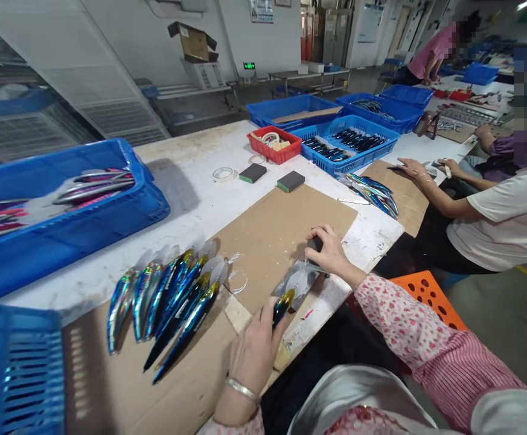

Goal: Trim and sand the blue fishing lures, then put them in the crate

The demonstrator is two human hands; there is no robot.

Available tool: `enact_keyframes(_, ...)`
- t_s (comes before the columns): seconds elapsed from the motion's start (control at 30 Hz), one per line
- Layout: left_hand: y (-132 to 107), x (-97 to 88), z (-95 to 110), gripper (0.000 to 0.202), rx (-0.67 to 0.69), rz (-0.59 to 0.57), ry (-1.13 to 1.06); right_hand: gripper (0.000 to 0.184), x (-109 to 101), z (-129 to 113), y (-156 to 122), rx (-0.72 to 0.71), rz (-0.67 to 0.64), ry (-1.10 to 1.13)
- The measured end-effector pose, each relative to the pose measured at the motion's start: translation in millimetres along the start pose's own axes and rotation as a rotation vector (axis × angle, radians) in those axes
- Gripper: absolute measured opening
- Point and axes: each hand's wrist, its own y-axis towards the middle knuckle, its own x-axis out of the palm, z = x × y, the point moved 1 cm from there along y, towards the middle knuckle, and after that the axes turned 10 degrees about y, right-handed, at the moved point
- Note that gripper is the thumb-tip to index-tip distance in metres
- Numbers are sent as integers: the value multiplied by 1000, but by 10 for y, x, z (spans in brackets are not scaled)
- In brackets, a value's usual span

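Observation:
My left hand (256, 341) is closed around a fishing lure (284, 304); its yellow-and-dark head and clear diving lip point toward my right hand. My right hand (331, 251) is closed on a small dark block (315, 243), mostly covered by the fingers, just beyond the lip. Beneath the two hands lies a grey, dusty patch (306, 275) on the cardboard and table edge. To the left, several blue, shiny fishing lures (179, 302) rest side by side on cardboard, clear lips facing away from me.
Two dark sanding blocks (291, 180) lie beyond the cardboard sheet (285, 223), near a tape roll (223, 174) and a red basket (276, 134). Blue bins (154, 202) stand left and at the back. A co-worker (503, 211) sits on the right beside more lures (372, 192).

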Motion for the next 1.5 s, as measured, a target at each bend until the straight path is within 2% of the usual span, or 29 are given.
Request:
enact_keyframes(0.13,182,-101,-84,33,7,-121,106,29,9,0,-1,-145,-100,50)
enact_keyframes(0.27,292,-44,-99,30,-14,-207,195,29,74,-18,-29,-215,-240,-73)
enact_keyframes(0.4,308,40,-128,30,-15,-227,240,31,246,-237,-42,-256,-301,-137)
enact_keyframes(0.53,313,27,-156,32,-26,-255,265,29,391,-408,-40,-352,-351,-102)
enact_keyframes(0.6,317,6,-158,32,-26,-270,256,29,360,-350,-31,-348,-370,-95)
enact_keyframes(0.7,319,-3,-152,31,-15,-286,240,29,281,-249,-25,-268,-396,-116)
enact_keyframes(0.77,317,8,-150,32,-16,-288,256,29,297,-286,-34,-242,-386,-133)
enact_keyframes(0.9,316,35,-164,39,-57,-309,291,29,409,-442,-50,-315,-375,-101)
enact_keyframes(1.07,325,32,-177,30,-39,-295,246,28,311,-314,-23,-250,-426,-106)
enact_keyframes(1.27,326,-5,-166,35,-44,-330,285,30,422,-458,-34,-331,-406,-87)
enact_keyframes(1.4,326,-23,-154,28,-28,-321,267,30,339,-339,-24,-249,-424,-107)
enact_keyframes(1.5,330,-31,-146,31,-20,-328,278,27,341,-368,-35,-243,-405,-141)
